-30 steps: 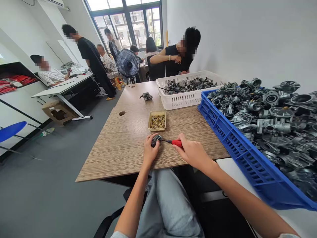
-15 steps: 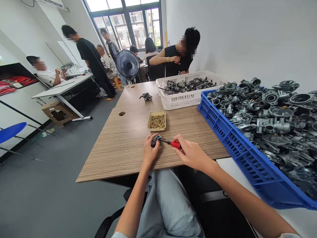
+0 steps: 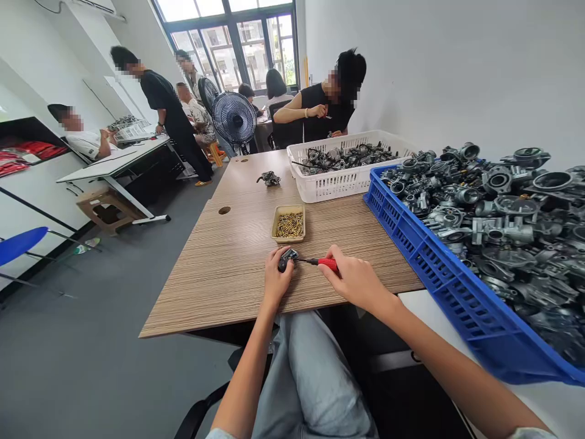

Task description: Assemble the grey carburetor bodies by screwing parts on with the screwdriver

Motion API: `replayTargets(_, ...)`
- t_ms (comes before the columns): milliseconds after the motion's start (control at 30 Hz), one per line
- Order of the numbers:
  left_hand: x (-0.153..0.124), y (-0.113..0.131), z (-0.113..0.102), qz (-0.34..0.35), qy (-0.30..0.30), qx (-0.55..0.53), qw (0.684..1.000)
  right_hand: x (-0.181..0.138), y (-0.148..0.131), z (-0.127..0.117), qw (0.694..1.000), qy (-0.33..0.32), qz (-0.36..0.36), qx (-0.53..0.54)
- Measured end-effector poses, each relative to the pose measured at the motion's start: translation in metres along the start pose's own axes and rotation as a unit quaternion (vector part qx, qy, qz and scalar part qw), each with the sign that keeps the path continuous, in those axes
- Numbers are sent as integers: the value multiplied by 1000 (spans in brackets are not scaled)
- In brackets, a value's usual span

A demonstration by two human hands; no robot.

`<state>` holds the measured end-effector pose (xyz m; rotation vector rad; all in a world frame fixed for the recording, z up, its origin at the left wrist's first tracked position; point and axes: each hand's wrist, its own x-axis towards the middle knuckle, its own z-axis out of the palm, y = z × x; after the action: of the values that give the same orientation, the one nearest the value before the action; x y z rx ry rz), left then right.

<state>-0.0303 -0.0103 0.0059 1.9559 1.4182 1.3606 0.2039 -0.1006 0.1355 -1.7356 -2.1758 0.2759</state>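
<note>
My left hand [image 3: 276, 277] is closed around a small carburetor [image 3: 289, 257], a grey and black metal part held just above the near edge of the wooden table. In my right hand [image 3: 354, 277] is a screwdriver [image 3: 326, 263] with a red handle, gripped near its front. Its dark shaft points left, and the tip meets or nearly meets the carburetor; exact contact is too small to make out. Just beyond my left hand stands a small cream tray [image 3: 289, 239] filled with small brass pieces.
A blue crate [image 3: 425, 283] heaped with carburetors stands at the right. Behind it a white basket [image 3: 329, 194] holds more. A single carburetor [image 3: 269, 178] lies farther back on the wooden table [image 3: 205, 268]. A co-worker [image 3: 326, 110] sits opposite; a fan [image 3: 234, 117] stands beyond.
My right hand and the screwdriver have shifted slightly to the right, showing more of the shaft. The left hand keeps the carburetor in about the same place.
</note>
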Motion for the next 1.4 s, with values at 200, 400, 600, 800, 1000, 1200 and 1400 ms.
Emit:
replayTargets(200, 0, 1, 0, 5, 3, -1, 1000, -2, 3, -4, 998, -14, -52, 26)
replayTargets(400, 0, 0, 0, 5, 3, 2, 1000, -1, 0, 2, 999, 6, -23, -45)
replayTargets(600, 0, 1, 0, 3, 0, -4, 1000, 0, -1, 4, 998, 8, -15, -59)
replayTargets(800, 0, 1, 0, 4, 1, -6, 1000, -4, 0, 0, 997, -11, -80, 18)
replayTargets(1000, 0, 2, -1, 1, -4, -4, 1000, -2, -1, 3, 999, -13, -29, -34)
replayTargets(1200, -1, 2, -1, 5, 0, -4, 1000, -1, -1, 5, 999, -5, -16, -37)
replayTargets(1400, -1, 1, -1, 5, 3, -6, 1000, -4, 1, 1, 997, -10, -73, 30)
